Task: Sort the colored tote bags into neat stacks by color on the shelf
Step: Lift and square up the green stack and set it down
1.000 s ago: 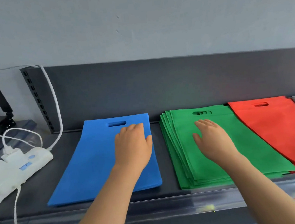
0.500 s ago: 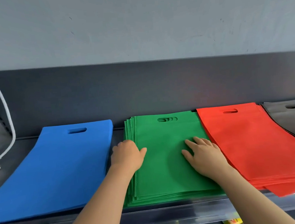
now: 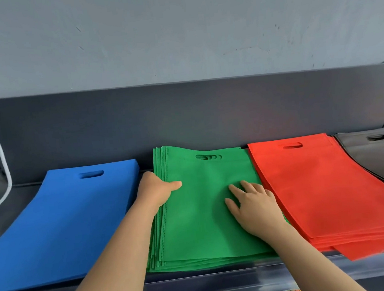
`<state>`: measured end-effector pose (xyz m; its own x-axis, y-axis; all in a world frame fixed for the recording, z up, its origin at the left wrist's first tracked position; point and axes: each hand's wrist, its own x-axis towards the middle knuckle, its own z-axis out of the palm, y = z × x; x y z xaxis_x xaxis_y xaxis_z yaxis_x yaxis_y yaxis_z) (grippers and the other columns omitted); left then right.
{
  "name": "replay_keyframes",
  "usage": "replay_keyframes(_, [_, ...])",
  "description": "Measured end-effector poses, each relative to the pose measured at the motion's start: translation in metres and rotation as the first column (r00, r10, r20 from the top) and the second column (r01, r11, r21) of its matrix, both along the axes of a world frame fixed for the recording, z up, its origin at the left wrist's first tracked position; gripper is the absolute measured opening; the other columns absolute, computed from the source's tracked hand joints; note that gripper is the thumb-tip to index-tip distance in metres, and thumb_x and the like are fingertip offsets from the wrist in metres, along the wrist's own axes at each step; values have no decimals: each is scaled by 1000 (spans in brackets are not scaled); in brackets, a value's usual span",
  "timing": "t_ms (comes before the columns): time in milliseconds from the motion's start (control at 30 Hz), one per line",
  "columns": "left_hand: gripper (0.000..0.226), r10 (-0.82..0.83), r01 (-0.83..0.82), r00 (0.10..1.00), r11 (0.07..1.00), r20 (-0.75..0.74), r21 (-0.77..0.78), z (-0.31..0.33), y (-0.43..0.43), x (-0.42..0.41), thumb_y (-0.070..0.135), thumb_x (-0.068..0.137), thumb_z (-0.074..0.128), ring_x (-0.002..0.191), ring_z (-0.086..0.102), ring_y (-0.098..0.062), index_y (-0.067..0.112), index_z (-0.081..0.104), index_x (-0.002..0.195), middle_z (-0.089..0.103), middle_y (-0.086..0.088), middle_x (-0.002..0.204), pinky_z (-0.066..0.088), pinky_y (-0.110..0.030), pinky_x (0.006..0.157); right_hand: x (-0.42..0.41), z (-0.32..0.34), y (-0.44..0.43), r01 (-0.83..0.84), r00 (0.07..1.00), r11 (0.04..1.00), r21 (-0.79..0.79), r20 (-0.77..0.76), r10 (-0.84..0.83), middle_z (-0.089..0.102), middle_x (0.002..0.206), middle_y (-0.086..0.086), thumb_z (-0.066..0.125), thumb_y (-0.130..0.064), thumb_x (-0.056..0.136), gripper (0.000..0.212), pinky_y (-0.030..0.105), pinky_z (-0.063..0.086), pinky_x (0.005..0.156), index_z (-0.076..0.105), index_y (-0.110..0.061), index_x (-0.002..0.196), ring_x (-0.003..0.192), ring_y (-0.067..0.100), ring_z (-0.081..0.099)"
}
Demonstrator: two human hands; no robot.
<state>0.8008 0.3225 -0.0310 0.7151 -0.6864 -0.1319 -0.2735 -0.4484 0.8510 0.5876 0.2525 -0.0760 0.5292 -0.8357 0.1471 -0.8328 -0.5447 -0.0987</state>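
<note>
left grip (image 3: 154,191) curled, right grip (image 3: 254,207) flat

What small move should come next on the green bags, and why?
Probably square the green stack: push its left side inward with the left hand, which holds that edge, thumb on top, while the right hand presses flat. The bags' left edges are fanned out, unlike the even blue stack.

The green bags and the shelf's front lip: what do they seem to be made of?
Green bags: probably non-woven fabric, matte, with stitched side seams and die-cut handle slots. Shelf front lip: looks like clear glossy plastic, showing reflections.
</note>
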Motion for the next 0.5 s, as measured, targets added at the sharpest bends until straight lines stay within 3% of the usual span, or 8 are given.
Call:
replay_keyframes(100, [54,-16,6,998,988,-62,-156,7,7,0,19,75,79,100,56,-21,11,48,119,58,-2,115,46,-34,80,3,0,1,-23,997,999,28,70,21,31,151,0,29,-55,95,56,39,24,111,30,-30,145,139,23,25])
replay_keyframes(233, [51,-60,50,998,933,-17,-357,29,28,2,17,78,77,94,58,-9,21,48,120,59,9,108,44,-24,72,10,7,-9,-55,914,987,150,405,-10,27,153,8,45,-45,94,65,34,18,116,26,-13,148,141,24,21])
replay_keyframes(333, [53,-112,99,994,872,3,-479,46,46,8,14,78,76,95,59,-2,26,48,121,61,14,107,45,-18,71,16,29,-22,-48,752,974,220,650,-110,37,146,11,59,-45,87,73,43,27,113,28,-9,143,135,26,31])
replay_keyframes(433, [55,-165,168,985,814,55,-556,59,62,11,12,78,75,98,61,0,29,47,122,63,15,110,47,-17,77,18,64,-29,-161,475,918,363,844,-250,60,122,2,72,-45,76,63,45,47,97,45,-17,126,111,21,58])
replay_keyframes(500, [56,-172,198,980,787,100,-584,65,68,11,13,80,74,100,61,1,26,47,127,63,15,113,48,-20,83,16,85,-31,-255,321,890,378,901,-291,67,108,1,76,-37,75,51,46,54,87,53,-16,115,96,21,67])
